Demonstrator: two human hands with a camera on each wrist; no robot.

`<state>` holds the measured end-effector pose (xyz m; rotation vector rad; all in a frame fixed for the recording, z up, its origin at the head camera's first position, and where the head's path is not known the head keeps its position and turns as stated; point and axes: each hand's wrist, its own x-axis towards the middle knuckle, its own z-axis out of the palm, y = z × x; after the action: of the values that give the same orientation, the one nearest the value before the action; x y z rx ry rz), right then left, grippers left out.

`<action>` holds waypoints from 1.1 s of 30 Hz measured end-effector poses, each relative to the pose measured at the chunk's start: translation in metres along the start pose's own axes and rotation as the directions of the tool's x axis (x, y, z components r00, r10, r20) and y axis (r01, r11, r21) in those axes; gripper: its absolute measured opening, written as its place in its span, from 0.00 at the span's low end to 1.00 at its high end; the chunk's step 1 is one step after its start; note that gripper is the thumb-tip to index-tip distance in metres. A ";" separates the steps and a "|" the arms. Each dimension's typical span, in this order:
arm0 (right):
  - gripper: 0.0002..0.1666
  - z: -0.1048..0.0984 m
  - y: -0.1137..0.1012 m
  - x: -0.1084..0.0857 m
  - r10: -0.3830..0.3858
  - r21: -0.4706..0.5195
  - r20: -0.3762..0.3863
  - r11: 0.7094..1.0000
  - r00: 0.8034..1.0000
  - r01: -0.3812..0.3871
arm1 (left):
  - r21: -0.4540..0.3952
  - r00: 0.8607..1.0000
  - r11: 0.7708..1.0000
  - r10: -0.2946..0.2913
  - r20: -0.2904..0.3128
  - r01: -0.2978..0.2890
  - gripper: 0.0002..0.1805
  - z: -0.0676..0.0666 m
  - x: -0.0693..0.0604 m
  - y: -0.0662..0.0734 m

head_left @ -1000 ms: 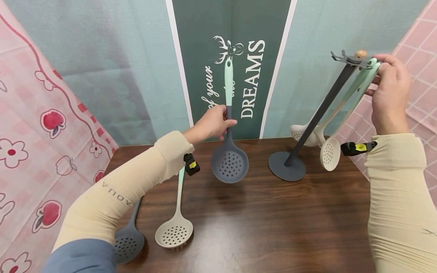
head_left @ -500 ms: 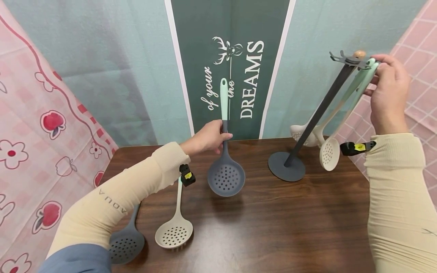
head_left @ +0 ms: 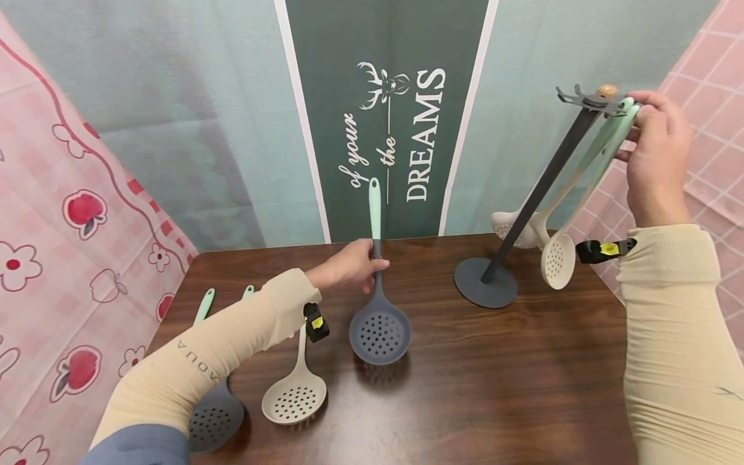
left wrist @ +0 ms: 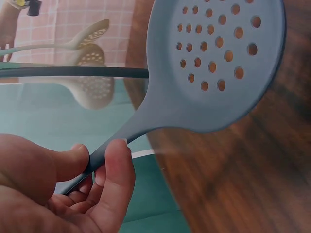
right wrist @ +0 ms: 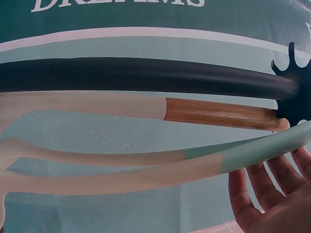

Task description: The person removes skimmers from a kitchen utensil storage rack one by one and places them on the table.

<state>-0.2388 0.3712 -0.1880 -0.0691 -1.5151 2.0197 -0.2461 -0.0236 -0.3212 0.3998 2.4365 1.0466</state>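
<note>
Fingers of our left hand (head_left: 351,266) clamp a grey skimmer (head_left: 380,330) mid-frame; our right hand (head_left: 662,156) grips a green handle (head_left: 617,139), upper right.

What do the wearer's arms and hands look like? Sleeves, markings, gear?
Left hand and right hand: no gloves. Left cream sleeve: dark AQUA lettering, blue-grey garment sleeve above. Right cream sleeve: small dark mark. Black left-wrist camera and right-wrist camera, yellow labels.

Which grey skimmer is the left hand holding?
The grey skimmer nearer the rack, pinched in the left hand. The other grey skimmer lies left of the beige skimmer, partly hidden by the sleeve.
</note>
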 end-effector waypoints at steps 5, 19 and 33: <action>0.16 0.000 0.002 0.001 -0.003 0.003 0.003 1.000 1.000 0.003 | 0.001 1.000 1.000 -0.017 0.023 0.017 0.11 0.010 0.002 -0.010; 0.16 -0.001 0.004 0.003 -0.008 -0.002 -0.004 1.000 1.000 0.008 | -0.039 0.984 0.985 -0.168 0.062 0.171 0.10 0.036 0.008 -0.033; 0.16 -0.001 0.005 0.002 -0.028 -0.025 -0.016 0.999 0.999 0.027 | -0.179 0.964 0.956 -0.203 0.170 0.233 0.10 0.058 0.007 -0.048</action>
<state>-0.2425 0.3717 -0.1924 -0.0738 -1.5230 1.9748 -0.2263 -0.0179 -0.3940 0.1333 2.1622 1.1058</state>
